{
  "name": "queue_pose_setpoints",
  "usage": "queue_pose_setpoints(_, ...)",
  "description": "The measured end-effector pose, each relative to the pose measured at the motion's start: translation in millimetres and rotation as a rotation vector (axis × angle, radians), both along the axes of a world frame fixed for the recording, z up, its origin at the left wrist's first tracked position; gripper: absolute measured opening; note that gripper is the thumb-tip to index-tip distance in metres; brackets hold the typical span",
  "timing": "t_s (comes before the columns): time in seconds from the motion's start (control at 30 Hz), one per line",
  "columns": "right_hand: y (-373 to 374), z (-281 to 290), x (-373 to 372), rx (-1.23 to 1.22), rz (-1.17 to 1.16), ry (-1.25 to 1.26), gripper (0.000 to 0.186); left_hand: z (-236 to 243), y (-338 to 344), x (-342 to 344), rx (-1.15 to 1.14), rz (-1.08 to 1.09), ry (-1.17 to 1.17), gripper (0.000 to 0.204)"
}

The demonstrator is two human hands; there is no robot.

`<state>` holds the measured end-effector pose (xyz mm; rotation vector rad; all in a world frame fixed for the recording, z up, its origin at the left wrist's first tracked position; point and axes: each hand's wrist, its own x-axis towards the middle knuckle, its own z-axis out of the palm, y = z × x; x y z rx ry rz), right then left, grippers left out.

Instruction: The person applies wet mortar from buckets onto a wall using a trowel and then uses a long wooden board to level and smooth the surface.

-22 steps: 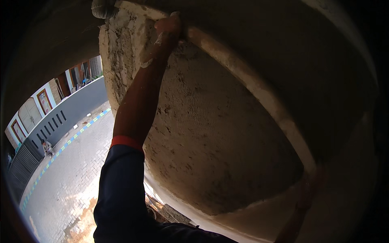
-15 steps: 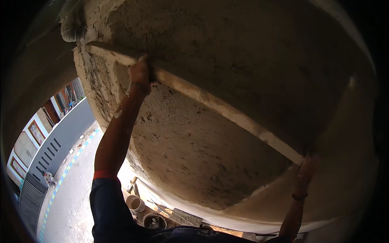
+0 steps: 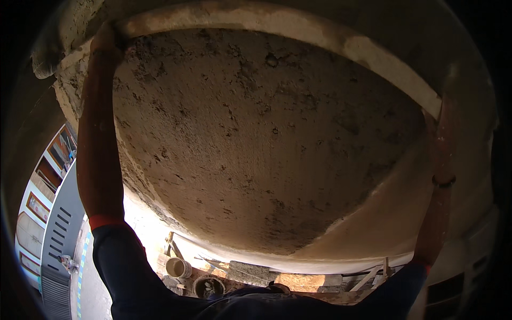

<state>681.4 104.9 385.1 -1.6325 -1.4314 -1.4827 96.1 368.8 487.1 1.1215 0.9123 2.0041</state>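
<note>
A long, pale plastering straightedge (image 3: 256,17) spans the top of the view, pressed against a wall and looking curved through the lens. My left hand (image 3: 106,45) is closed around it near its left end, arm stretched up. At the other end my right hand (image 3: 444,125) grips the bar, its thumb on the lower side; the hand is dim and slightly blurred. Below the bar, the wall's wet grey plaster (image 3: 250,138) is rough and pitted. Smoother, lighter plaster (image 3: 362,229) borders it on the lower right.
Beneath me are a bucket (image 3: 178,268), a dark tub (image 3: 208,288) with something in it, and boards (image 3: 309,281). A rounded grey piece (image 3: 44,64) juts out by the wall's left edge. Down left lie a paved lane (image 3: 96,288) and a grey slotted wall (image 3: 58,229).
Both hands have moved the straightedge up the wall, the right end rising most, so it slants less. More rough plaster shows below it. My arms are spread wider.
</note>
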Motion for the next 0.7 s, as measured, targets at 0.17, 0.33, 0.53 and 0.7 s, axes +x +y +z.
queue_pose_setpoints(0.17,-21,55,39,-0.132,-0.491,-0.799,0.052,3,-1,3,0.174,0.328,0.811,0.038)
queue_pose_setpoints(0.33,-6,28,46,-0.339,-0.412,-0.692,0.053,-31,-17,34,-0.019,-0.149,-0.082,0.032)
queue_pose_setpoints(0.53,-17,-82,12,-0.291,0.057,-0.139,0.046,-159,2,31,-0.326,-0.065,-0.202,0.032)
queue_pose_setpoints(0.7,-27,-179,24,-0.384,-0.198,-0.164,0.034,-272,-11,18,-0.47,0.009,-0.297,0.05)
